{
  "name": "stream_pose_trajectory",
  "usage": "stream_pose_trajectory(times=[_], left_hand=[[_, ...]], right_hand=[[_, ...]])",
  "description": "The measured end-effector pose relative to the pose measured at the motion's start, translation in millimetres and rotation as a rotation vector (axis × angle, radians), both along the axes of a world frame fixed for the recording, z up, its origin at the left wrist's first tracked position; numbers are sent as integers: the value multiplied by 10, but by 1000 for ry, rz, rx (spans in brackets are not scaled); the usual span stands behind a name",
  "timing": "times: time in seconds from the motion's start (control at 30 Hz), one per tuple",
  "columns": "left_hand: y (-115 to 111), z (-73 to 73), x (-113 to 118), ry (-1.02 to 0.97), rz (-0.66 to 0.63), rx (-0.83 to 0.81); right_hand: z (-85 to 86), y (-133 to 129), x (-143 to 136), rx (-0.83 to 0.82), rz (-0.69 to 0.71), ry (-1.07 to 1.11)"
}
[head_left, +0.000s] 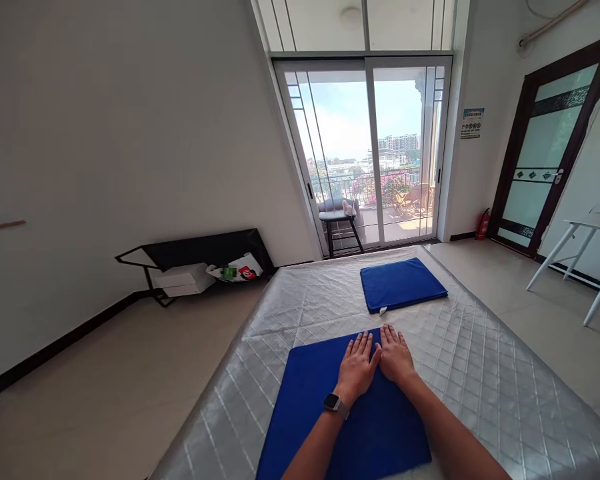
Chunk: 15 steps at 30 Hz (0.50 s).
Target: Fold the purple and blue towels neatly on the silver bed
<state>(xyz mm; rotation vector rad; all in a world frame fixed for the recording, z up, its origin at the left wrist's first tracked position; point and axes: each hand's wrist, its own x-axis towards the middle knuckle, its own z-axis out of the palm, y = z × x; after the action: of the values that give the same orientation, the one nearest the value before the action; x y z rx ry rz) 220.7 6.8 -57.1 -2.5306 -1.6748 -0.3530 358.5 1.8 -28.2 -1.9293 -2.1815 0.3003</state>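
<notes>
A blue piece of cloth [310,407] lies flat on the silver quilted mattress [460,347]. My left hand [359,365], with a watch [333,402] on its wrist, rests palm down on this cloth, fingers stretched out. Beside it my right hand [396,353] lies flat near the cloth's far right corner, its fingers pointing away from me. The two hands are close together at the thumbs. Farther off on the mattress sits a folded blue cloth [403,283] with a small white tag [383,311] at its near edge.
Beyond the mattress stand a black stool [337,217] and a sliding glass door [370,153]. At the left wall is a black rack [205,253] with white boxes [184,280] and a bag [240,268]. A white table [595,227] and a fire extinguisher [483,224] are at right.
</notes>
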Motion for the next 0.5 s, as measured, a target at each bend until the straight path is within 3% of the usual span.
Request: stream_pose_trajectory(times=[0.13,0.27,0.37,0.5], left_hand=[[-47,-125,-739,69,113,5],[-122,-143,-1429,129,291,-38],[-165,-129,-1631,112,395,-64],[-166,-148,-1608,78,392,-64]], right_hand=[[63,-12,-14,-17,-13,27],[101,-22,-7,-36,-17,30],[119,-30,-1,-36,-17,10],[148,-43,0,-42,-16,-36]])
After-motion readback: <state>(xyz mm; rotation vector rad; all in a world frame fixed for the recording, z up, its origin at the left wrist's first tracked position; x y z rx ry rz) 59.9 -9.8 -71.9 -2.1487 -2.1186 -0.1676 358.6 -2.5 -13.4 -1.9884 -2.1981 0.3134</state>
